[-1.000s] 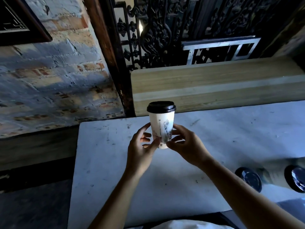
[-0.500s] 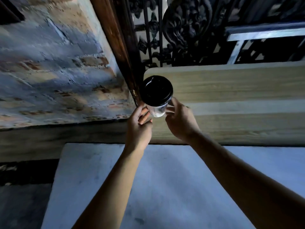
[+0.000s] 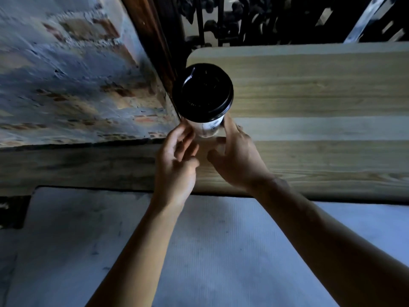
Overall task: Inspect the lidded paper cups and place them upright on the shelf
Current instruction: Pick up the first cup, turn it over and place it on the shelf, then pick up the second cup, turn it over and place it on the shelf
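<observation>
A white paper cup [image 3: 209, 129] with a black lid [image 3: 202, 93] stands upright at the left end of the light wooden shelf [image 3: 309, 89]; I see it from above. My left hand [image 3: 177, 160] has its fingertips on the cup's lower left side. My right hand [image 3: 236, 156] lays its index finger along the lower right side. Both thumbs are off the cup, just below its base. The cup's base is hidden by the lid and my fingers.
A dark wooden post [image 3: 155, 47] and black iron grille [image 3: 243, 18] rise right behind the shelf's left end. A painted brick wall [image 3: 66, 74] lies to the left. The white table top [image 3: 210, 251] is under my forearms.
My hands carried the cup up from over the table to the shelf's left end. My view has closed in on the shelf, and both thumbs have come off the cup.
</observation>
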The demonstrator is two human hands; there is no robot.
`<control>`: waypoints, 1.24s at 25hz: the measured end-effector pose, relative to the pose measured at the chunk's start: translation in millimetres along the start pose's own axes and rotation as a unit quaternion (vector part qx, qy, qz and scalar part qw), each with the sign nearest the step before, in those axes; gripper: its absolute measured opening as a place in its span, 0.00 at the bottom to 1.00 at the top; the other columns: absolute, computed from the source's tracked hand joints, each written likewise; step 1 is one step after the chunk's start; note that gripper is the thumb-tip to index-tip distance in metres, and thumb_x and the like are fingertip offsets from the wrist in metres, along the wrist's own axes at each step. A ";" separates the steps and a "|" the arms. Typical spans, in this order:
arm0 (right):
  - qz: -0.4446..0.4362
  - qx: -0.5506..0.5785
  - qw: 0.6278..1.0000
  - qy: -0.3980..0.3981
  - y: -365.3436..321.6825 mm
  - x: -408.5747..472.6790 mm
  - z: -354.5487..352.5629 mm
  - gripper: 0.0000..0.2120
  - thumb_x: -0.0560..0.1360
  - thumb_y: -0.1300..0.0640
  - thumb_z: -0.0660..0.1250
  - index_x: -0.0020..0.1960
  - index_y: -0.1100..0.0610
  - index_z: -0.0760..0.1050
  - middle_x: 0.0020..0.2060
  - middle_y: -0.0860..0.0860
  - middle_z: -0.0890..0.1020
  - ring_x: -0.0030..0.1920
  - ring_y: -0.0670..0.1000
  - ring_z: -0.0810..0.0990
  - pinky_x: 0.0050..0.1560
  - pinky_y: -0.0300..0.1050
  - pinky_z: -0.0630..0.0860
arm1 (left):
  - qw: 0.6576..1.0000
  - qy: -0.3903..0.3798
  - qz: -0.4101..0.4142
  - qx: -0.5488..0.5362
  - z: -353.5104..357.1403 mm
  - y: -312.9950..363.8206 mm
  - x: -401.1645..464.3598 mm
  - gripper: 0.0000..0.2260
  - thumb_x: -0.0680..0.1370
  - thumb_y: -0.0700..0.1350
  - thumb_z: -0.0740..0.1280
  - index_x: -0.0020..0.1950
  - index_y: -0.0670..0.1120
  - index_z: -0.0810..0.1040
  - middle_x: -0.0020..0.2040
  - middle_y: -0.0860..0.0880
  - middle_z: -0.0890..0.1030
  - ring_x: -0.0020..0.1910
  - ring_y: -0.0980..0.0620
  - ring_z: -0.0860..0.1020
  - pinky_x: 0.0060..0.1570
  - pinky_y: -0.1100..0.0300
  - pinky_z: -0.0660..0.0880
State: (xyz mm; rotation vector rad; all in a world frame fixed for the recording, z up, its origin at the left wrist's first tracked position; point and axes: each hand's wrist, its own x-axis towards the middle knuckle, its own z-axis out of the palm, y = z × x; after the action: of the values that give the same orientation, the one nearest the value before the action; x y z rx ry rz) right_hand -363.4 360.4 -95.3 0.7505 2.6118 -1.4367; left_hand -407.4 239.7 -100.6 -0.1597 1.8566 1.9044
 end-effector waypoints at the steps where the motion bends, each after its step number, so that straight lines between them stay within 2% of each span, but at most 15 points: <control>1: 0.011 0.000 1.000 -0.001 -1.2 -1.4 0.9 0.37 0.71 0.63 0.65 0.79 0.58 0.60 0.66 0.57 0.79 0.64 0.60 0.80 0.68 0.56 0.74 | 1.000 0.004 -0.003 -0.010 -0.5 -1.6 -2.1 0.36 0.70 0.16 0.53 0.68 0.45 0.73 0.62 0.51 0.79 0.69 0.54 0.76 0.71 0.56 0.72; 4: 0.049 -0.018 0.999 -0.005 -6.9 -13.2 -5.6 0.44 0.74 0.61 0.68 0.84 0.62 0.48 0.77 0.62 0.69 0.76 0.61 0.68 0.76 0.46 0.64 | 0.999 0.022 -0.006 -0.026 -9.3 5.1 -11.4 0.34 0.73 0.18 0.55 0.73 0.45 0.70 0.62 0.53 0.77 0.66 0.51 0.78 0.71 0.51 0.73; 6: 0.093 -0.015 0.995 0.012 -10.6 -35.1 -18.3 0.45 0.76 0.60 0.68 0.84 0.61 0.46 0.82 0.60 0.62 0.80 0.58 0.64 0.71 0.38 0.60 | 1.000 0.009 0.002 -0.019 -15.8 14.0 -29.6 0.31 0.74 0.20 0.56 0.73 0.43 0.70 0.65 0.50 0.77 0.67 0.49 0.78 0.69 0.50 0.74; 8: 0.113 -0.027 0.993 0.032 -15.5 -72.0 -38.7 0.42 0.76 0.58 0.68 0.84 0.59 0.50 0.82 0.57 0.61 0.79 0.57 0.64 0.67 0.36 0.61 | 1.000 -0.001 0.011 -0.017 -25.5 20.5 -65.2 0.27 0.73 0.24 0.59 0.68 0.43 0.74 0.67 0.45 0.78 0.67 0.47 0.79 0.68 0.51 0.75; 11: 0.080 -0.103 0.988 0.077 -22.3 -141.8 -83.1 0.34 0.75 0.53 0.68 0.79 0.56 0.64 0.76 0.57 0.70 0.74 0.57 0.72 0.65 0.38 0.66 | 0.999 -0.034 0.027 0.010 -29.0 20.2 -117.7 0.22 0.68 0.31 0.59 0.58 0.45 0.80 0.59 0.43 0.83 0.63 0.46 0.82 0.64 0.52 0.77; 14: 0.075 -0.158 0.976 0.128 -18.5 -240.0 -135.8 0.25 0.75 0.54 0.69 0.71 0.55 0.75 0.71 0.55 0.77 0.67 0.56 0.77 0.62 0.37 0.68 | 0.983 -0.149 0.027 0.101 -12.8 -1.3 -183.6 0.20 0.68 0.32 0.59 0.54 0.46 0.82 0.53 0.44 0.85 0.58 0.48 0.84 0.62 0.52 0.78; 17: 0.119 -0.193 0.958 0.176 -6.4 -351.8 -172.3 0.20 0.74 0.54 0.67 0.65 0.54 0.81 0.64 0.54 0.81 0.61 0.56 0.80 0.61 0.47 0.76 | 0.939 -0.291 0.024 0.183 10.9 -32.6 -260.5 0.21 0.70 0.32 0.58 0.51 0.53 0.81 0.52 0.50 0.85 0.57 0.51 0.84 0.65 0.48 0.78; 19: 0.149 -0.219 0.946 0.187 5.4 -410.2 -181.2 0.17 0.75 0.56 0.67 0.63 0.54 0.82 0.61 0.55 0.81 0.58 0.56 0.79 0.57 0.40 0.70 | 0.899 -0.365 0.047 0.236 25.9 -51.3 -301.4 0.20 0.72 0.32 0.59 0.55 0.50 0.81 0.55 0.50 0.85 0.59 0.52 0.83 0.66 0.48 0.77; 21: 0.177 -0.250 0.933 0.189 19.8 -462.7 -184.5 0.18 0.74 0.55 0.68 0.63 0.53 0.81 0.59 0.56 0.81 0.59 0.59 0.77 0.58 0.41 0.67 | 0.848 -0.434 0.091 0.289 43.9 -60.8 -344.5 0.21 0.72 0.34 0.65 0.64 0.46 0.78 0.62 0.49 0.82 0.64 0.53 0.80 0.68 0.52 0.75; 24: 0.183 -0.276 0.929 0.163 43.1 -516.9 -177.9 0.21 0.72 0.49 0.65 0.63 0.53 0.81 0.59 0.56 0.80 0.60 0.63 0.76 0.63 0.56 0.73 | 0.765 -0.508 0.153 0.364 68.1 -82.9 -383.3 0.37 0.68 0.38 0.75 0.76 0.46 0.69 0.71 0.46 0.75 0.70 0.52 0.73 0.71 0.58 0.69; 26: 0.175 -0.270 0.939 0.121 57.6 -535.8 -162.9 0.24 0.71 0.45 0.62 0.63 0.54 0.80 0.59 0.57 0.78 0.58 0.64 0.76 0.60 0.59 0.76 | 0.744 -0.512 0.167 0.396 81.5 -97.5 -399.7 0.41 0.64 0.42 0.79 0.76 0.44 0.68 0.71 0.45 0.75 0.70 0.50 0.73 0.70 0.59 0.69; 27: 0.173 -0.262 0.944 0.100 63.8 -541.4 -156.1 0.25 0.71 0.45 0.63 0.64 0.55 0.79 0.60 0.58 0.77 0.58 0.64 0.76 0.58 0.59 0.77 | 0.744 -0.502 0.177 0.404 87.6 -100.9 -408.9 0.39 0.63 0.42 0.80 0.73 0.43 0.71 0.68 0.44 0.78 0.67 0.51 0.76 0.67 0.61 0.71; 29: 0.160 -0.232 0.956 0.079 79.1 -551.9 -154.8 0.26 0.71 0.48 0.70 0.67 0.56 0.77 0.64 0.59 0.75 0.59 0.63 0.76 0.58 0.58 0.79 | 0.768 -0.458 0.204 0.398 105.1 -104.5 -431.5 0.28 0.64 0.38 0.79 0.63 0.40 0.78 0.56 0.46 0.82 0.53 0.63 0.77 0.53 0.71 0.73; 30: 0.144 -0.214 0.963 0.072 87.1 -555.4 -158.0 0.26 0.71 0.50 0.72 0.68 0.56 0.76 0.65 0.58 0.74 0.60 0.63 0.76 0.59 0.57 0.79 | 0.787 -0.421 0.219 0.394 114.2 -102.2 -441.9 0.23 0.64 0.36 0.77 0.58 0.38 0.80 0.50 0.48 0.82 0.49 0.65 0.75 0.45 0.74 0.71; 31: 0.123 -0.192 0.972 0.065 94.2 -559.2 -163.8 0.27 0.71 0.52 0.73 0.68 0.56 0.75 0.65 0.58 0.74 0.60 0.63 0.75 0.59 0.56 0.79 | 0.803 -0.382 0.214 0.403 121.1 -96.8 -451.4 0.20 0.65 0.36 0.76 0.56 0.39 0.81 0.47 0.50 0.81 0.48 0.66 0.74 0.41 0.73 0.70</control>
State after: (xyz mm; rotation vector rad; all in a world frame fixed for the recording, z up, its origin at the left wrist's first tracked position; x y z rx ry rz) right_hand 197.8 320.8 83.0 1.0902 2.6495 -0.8097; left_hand 58.8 241.6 1.2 1.2044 1.9577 0.9395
